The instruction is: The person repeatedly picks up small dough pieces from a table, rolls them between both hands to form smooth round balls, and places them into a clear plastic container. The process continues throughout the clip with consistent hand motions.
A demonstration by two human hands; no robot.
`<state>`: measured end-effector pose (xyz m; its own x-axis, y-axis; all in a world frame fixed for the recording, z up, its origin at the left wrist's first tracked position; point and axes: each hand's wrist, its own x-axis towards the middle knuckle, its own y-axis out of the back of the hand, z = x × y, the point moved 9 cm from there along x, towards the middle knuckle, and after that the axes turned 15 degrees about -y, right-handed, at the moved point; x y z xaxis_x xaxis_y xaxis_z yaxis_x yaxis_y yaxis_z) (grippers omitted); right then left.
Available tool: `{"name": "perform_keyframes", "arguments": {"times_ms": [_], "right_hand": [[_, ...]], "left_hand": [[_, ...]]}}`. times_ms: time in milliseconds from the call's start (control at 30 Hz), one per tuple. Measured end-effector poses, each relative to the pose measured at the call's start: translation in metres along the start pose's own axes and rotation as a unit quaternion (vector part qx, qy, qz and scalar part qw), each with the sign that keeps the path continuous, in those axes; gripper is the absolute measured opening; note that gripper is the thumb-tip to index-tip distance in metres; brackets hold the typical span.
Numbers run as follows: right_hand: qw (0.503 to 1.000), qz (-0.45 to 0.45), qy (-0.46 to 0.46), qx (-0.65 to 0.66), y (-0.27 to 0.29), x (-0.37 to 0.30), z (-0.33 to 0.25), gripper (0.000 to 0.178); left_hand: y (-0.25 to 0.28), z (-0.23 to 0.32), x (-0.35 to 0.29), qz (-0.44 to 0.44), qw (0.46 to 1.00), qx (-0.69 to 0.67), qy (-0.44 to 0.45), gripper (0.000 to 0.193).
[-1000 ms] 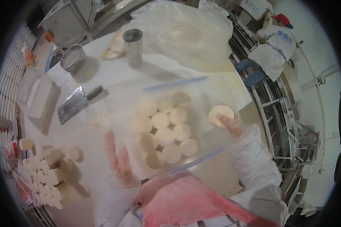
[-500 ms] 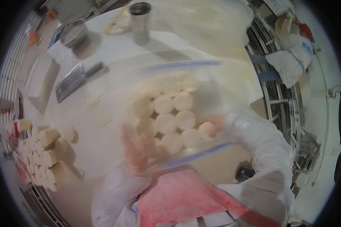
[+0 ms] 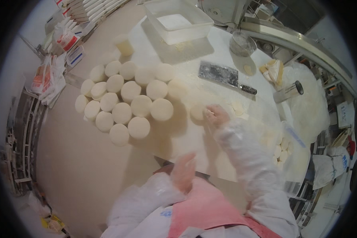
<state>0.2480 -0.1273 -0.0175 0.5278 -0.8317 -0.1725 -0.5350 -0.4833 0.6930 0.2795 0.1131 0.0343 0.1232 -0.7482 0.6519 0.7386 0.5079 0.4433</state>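
My right hand [image 3: 217, 115] reaches across the white table, its fingers curled against the edge of a round pale dough piece [image 3: 197, 112]. In front of my pink apron, my left hand [image 3: 184, 173] is raised with fingers stretched out and holds nothing; motion blurs it a little. To the left of both hands stands a cluster of pale, flat-topped dough cylinders [image 3: 121, 113], packed close together. At the right lies a clear bag [image 3: 293, 135] with a blue closing strip. Several dough pieces [image 3: 281, 150] sit inside it, partly behind my right sleeve.
Beyond my right hand lies a floury cleaver [image 3: 218, 73]. A white rectangular tub [image 3: 190, 31], a metal bowl [image 3: 243, 43] and a clear cylinder with a dark rim [image 3: 288, 92] stand along the far side. A small yellowish cup [image 3: 124, 46] stands behind the dough cluster.
The view has swung left, bringing the dough cluster nearer the middle. Both hands have left the bag: the right is now at a dough piece, the left before my apron.
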Motion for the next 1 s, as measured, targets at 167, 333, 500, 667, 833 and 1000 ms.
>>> {"name": "perform_keyframes", "arguments": {"times_ms": [167, 333, 500, 667, 833, 1000], "right_hand": [[0.944, -0.008, -0.255, 0.211, -0.054, 0.041, 0.062, 0.022], [0.935, -0.038, -0.327, 0.13, -0.055, 0.044, 0.075, 0.026], [0.94, -0.02, -0.311, 0.136, -0.038, 0.03, 0.067, 0.032], [0.903, -0.011, -0.196, 0.381, -0.018, 0.009, 0.044, 0.034], [0.872, -0.15, -0.204, 0.419, -0.068, 0.012, 0.012, 0.043], [0.999, 0.039, -0.014, 0.028, -0.067, 0.029, -0.038, 0.05]], "left_hand": [[0.032, -0.067, -0.065, 0.129, 0.926, -0.114, 0.335, 0.024], [0.041, -0.076, -0.062, 0.124, 0.938, -0.1, 0.307, 0.025], [0.044, -0.083, -0.048, 0.107, 0.95, -0.11, 0.273, 0.024], [0.056, -0.095, -0.045, 0.14, 0.941, -0.065, 0.302, 0.02], [0.033, -0.12, -0.044, 0.145, 0.915, -0.101, 0.364, 0.018], [-0.005, -0.17, -0.051, 0.172, 0.847, -0.247, 0.437, 0.03]]}}
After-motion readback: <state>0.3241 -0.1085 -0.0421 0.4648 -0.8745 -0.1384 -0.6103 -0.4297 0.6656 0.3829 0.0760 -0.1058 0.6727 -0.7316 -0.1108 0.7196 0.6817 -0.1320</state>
